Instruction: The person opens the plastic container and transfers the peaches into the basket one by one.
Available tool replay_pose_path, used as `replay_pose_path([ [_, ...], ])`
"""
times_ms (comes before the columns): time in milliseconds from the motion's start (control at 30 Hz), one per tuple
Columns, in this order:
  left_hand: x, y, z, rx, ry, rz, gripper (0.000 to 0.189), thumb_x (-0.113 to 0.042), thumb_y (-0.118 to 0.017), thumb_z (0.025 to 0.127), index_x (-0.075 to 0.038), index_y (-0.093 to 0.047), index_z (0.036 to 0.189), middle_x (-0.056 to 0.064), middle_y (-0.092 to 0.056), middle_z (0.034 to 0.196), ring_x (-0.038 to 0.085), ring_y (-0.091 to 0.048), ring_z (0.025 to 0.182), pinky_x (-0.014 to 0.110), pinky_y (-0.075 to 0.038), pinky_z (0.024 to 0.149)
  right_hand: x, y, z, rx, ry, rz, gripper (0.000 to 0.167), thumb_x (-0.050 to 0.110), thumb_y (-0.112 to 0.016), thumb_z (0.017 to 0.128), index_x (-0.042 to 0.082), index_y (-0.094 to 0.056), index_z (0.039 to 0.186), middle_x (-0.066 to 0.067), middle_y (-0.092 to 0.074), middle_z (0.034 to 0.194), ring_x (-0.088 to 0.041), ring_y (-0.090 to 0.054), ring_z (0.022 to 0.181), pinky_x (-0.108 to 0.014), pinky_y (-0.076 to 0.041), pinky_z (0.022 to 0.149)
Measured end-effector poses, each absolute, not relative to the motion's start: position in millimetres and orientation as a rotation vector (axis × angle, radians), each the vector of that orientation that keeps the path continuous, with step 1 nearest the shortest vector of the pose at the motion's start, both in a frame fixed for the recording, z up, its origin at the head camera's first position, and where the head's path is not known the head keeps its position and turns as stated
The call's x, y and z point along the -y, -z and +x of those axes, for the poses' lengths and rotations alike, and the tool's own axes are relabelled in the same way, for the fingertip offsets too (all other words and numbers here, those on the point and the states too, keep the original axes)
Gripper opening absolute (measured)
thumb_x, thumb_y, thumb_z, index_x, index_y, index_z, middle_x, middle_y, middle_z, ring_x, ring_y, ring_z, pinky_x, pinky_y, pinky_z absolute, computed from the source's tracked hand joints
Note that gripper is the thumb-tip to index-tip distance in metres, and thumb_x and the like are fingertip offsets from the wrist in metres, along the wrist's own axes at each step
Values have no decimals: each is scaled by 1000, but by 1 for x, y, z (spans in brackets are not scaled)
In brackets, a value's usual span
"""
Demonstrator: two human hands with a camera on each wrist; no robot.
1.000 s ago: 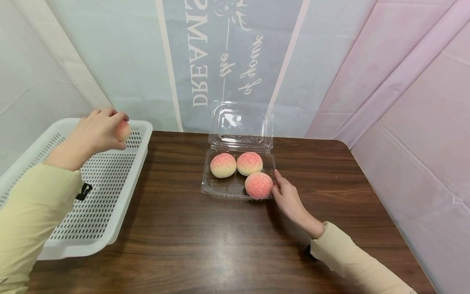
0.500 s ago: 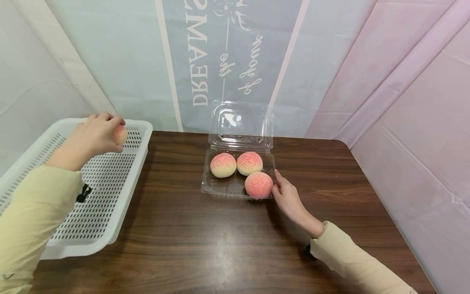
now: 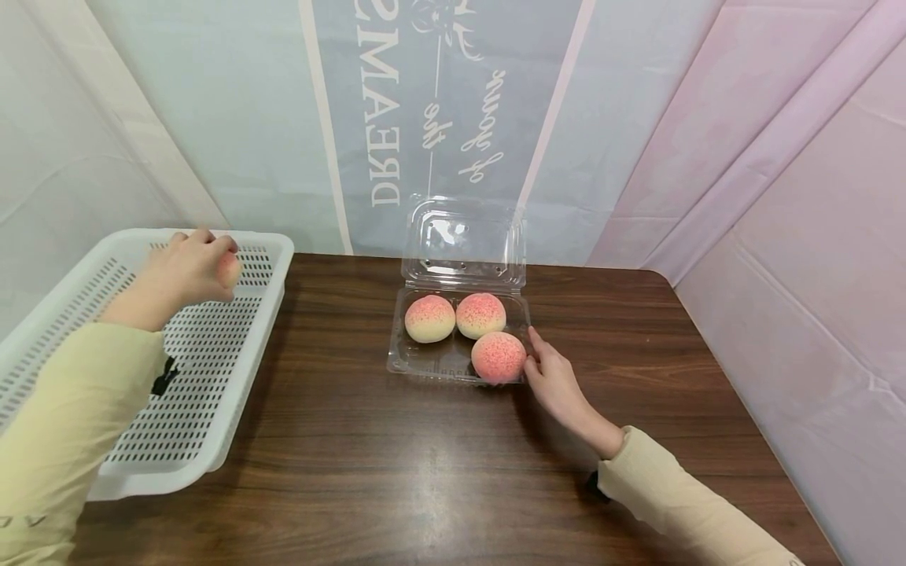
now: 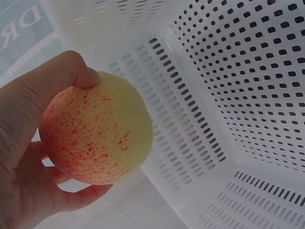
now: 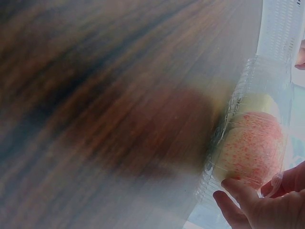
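With the box's edge [image 3: 526, 313] pinched by the right hand [image 3: 559, 387], the peach [image 4: 95, 129] gripped by the left hand [image 3: 178, 271] may be dropped if loosened.

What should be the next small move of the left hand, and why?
Probably lower the round pink-speckled cream ball into the white perforated plastic basket: the left hand grips it over the basket, while the right hand holds the clear plastic container.

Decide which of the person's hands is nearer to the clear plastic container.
Right. The right hand holds the right edge of the clear plastic container; the left hand is well to the container's left, over the white basket, holding a pink-speckled ball.
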State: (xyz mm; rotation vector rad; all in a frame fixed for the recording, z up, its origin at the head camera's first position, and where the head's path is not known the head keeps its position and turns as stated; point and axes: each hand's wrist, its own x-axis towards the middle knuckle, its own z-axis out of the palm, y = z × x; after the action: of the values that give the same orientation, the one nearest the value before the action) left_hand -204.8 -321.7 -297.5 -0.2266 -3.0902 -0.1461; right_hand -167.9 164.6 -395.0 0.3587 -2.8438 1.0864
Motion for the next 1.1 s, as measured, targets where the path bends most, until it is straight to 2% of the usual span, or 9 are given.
replay_pose_path([
  [267, 326, 304, -206, 3134, 110, -191, 68, -22, -69, 60, 0, -43, 119, 30, -40, 111, 53, -36, 99, 64, -38, 67, -164, 396, -167, 2824, -1051, 368, 50, 1, -45, 86, -8, -35, 134, -26, -52, 122, -22, -48, 70, -29, -40, 60],
  [367, 329, 306, -207, 3151, 118, -170, 69, -23, -70, 60, 0, -43, 119, 30, -40, 112, 54, -35, 100, 65, -37, 70, -164, 396, -167, 2827, -1066, 365, 51, 1, -45, 86, -8, -35, 135, -26, -52, 122, -21, -47, 68, -29, -40, 58],
  [633, 339, 312, -207, 3163, 150, -128, 63, -19, -65, 63, 2, -42, 118, 32, -38, 113, 56, -34, 101, 66, -37, 68, -164, 396, -168, 2837, -1071, 355, 51, 1, -45, 86, -7, -34, 135, -25, -51, 123, -19, -47, 67, -28, -40, 58],
  [867, 347, 319, -207, 3190, 219, -105, 50, -16, -52, 72, 3, -42, 117, 34, -36, 115, 57, -33, 102, 69, -35, 71, -165, 396, -167, 2831, -1064, 356, 51, 1, -45, 86, -7, -34, 136, -25, -51, 123, -20, -47, 69, -29, -40, 59],
  [1100, 354, 324, -207, 3215, 230, -109, 46, -12, -50, 71, 5, -44, 113, 35, -37, 111, 58, -35, 99, 66, -38, 66, -165, 395, -167, 2843, -1076, 354, 51, 2, -44, 87, -7, -34, 136, -25, -51, 123, -18, -45, 64, -28, -39, 56],
])
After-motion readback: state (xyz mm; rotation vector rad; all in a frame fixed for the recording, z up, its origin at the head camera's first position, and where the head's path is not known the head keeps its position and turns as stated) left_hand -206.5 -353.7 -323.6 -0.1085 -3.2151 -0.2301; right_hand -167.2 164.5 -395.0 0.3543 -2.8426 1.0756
